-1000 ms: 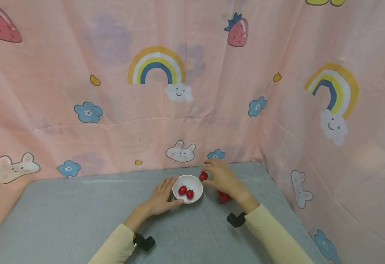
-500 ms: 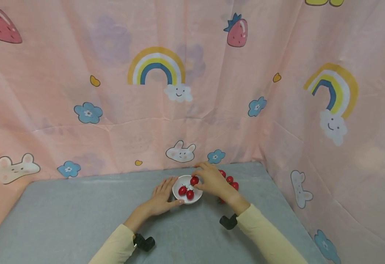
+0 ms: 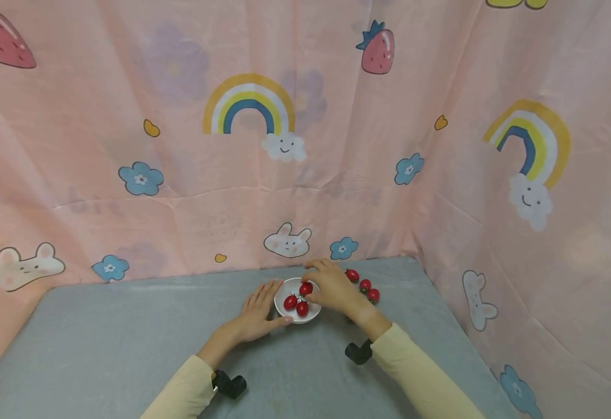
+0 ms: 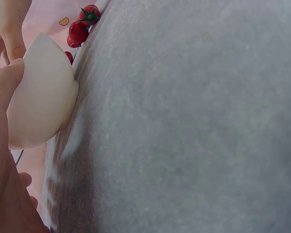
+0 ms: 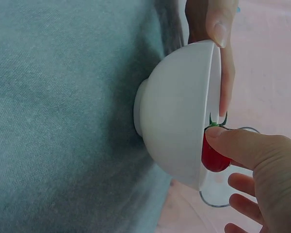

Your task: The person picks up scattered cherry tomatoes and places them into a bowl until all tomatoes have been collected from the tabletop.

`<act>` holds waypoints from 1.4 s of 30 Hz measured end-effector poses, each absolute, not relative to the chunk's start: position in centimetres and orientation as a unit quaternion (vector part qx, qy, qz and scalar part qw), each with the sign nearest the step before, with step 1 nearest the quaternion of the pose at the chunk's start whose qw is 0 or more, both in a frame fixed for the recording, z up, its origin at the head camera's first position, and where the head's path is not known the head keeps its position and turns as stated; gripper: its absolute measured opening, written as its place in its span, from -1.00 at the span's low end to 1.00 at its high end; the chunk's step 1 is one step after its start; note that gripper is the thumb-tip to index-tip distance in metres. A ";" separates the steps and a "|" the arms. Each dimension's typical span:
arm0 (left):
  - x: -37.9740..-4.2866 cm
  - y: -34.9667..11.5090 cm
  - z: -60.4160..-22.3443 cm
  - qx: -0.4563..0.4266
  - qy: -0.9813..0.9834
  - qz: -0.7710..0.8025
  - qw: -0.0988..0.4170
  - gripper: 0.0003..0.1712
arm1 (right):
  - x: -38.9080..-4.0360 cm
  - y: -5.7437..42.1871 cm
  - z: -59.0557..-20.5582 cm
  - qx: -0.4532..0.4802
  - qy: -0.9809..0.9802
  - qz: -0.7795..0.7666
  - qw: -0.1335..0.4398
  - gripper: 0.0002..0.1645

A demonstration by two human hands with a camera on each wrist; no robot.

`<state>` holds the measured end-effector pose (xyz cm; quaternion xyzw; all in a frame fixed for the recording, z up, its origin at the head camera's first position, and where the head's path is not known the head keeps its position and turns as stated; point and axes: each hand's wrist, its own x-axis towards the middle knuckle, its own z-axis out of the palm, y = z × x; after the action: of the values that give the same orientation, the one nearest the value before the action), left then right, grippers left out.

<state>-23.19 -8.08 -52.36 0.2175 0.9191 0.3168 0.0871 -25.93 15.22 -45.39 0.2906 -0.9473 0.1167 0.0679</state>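
A small white bowl (image 3: 287,290) stands on the grey cloth, with two red cherry tomatoes (image 3: 290,302) lying inside. On its left, my left hand (image 3: 256,315) holds the bowl, fingers along the far side and thumb on the near rim. From the right, my right hand (image 3: 334,289) reaches over the rim. Between thumb and fingers it pinches a third cherry tomato (image 5: 215,155), green stem still on, at the mouth of the bowl. In the left wrist view the bowl's wall (image 4: 43,97) hides the tomatoes inside.
More cherry tomatoes (image 3: 365,285) lie in a group right of the bowl, partly behind my right hand and forearm. A pink patterned curtain (image 3: 190,233) rises behind the grey tabletop (image 3: 127,343) and along its right side.
My right hand has moved left, carrying its cherry tomato from beside the bowl to over its inside. That uncovered more of the tomatoes on the right. My left hand has stayed put.
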 end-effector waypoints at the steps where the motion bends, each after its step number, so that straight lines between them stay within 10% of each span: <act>1: -23.2 -8.1 -52.4 0.218 0.919 0.317 0.087 0.13 | -25.9 15.2 -45.4 0.289 -0.948 0.116 0.067 -0.60; 42: -23.2 -8.0 -52.2 0.215 0.920 0.318 0.085 0.09 | -26.2 18.3 -45.5 0.264 -0.954 0.117 0.073 -0.61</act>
<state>-23.20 -8.04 -52.22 0.2150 0.9197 0.3175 0.0846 -26.19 18.26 -45.47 0.2644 -0.9545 0.1170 0.0733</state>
